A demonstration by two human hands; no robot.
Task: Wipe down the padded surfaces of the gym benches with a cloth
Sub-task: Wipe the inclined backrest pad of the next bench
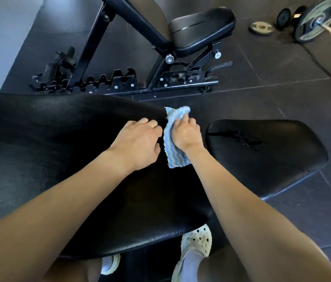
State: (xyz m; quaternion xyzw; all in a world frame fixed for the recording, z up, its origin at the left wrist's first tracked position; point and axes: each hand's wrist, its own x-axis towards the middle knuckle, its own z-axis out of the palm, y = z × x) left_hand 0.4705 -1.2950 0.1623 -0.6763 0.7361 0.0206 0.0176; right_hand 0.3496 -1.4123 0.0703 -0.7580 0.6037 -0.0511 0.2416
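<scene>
A long black padded bench back [48, 143] fills the left and middle of the head view. Its separate black seat pad [268, 147] lies to the right, with wet streaks on its top. A blue and white striped cloth [173, 151] hangs over the right end of the bench back. My right hand [185, 135] presses the cloth against that end, fingers curled on it. Just left of the cloth, my left hand [138, 143] rests on the pad with its fingers bent over the edge.
A second adjustable bench [199, 27] with a black steel frame stands behind on the dark tiled floor. Weight plates [313, 19] and a cable lie at the far right. My pale clogs [197, 243] stand beneath the near bench.
</scene>
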